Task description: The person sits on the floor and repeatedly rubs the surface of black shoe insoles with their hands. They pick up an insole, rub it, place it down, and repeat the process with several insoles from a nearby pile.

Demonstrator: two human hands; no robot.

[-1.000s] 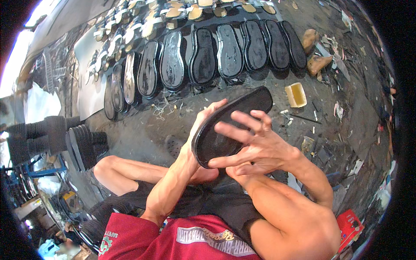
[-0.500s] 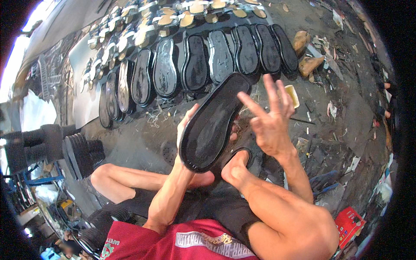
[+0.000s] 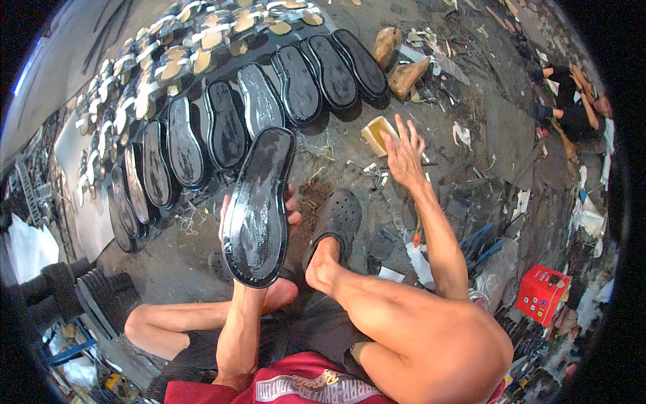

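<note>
A black shoe sole [image 3: 259, 202] rests in my left hand [image 3: 292, 207], which grips it from beneath with fingers curled around its edges. Much of the palm is hidden behind it. A shiny, wet-looking coat covers the sole's upward face. Off to the right, my right hand [image 3: 405, 158] reaches to a small open yellow container [image 3: 375, 137]. Its fingers are apart, some stretched past the container's right side; the index fingertip is at or over its opening. Whether they touch is unclear.
Beyond my hands, a curved row of glossy black soles [image 3: 227, 126] lies on the ground, with strapped sandals [image 3: 202, 60] behind. Brown wooden shoe lasts [image 3: 407, 77] sit at its right end. A red box [image 3: 544, 295] lies right of my knee; another person [image 3: 572, 101] is at far right.
My right hand has moved from over the sole to the yellow container. The sole's face now looks much wetter and shinier. The view has turned to the right.
</note>
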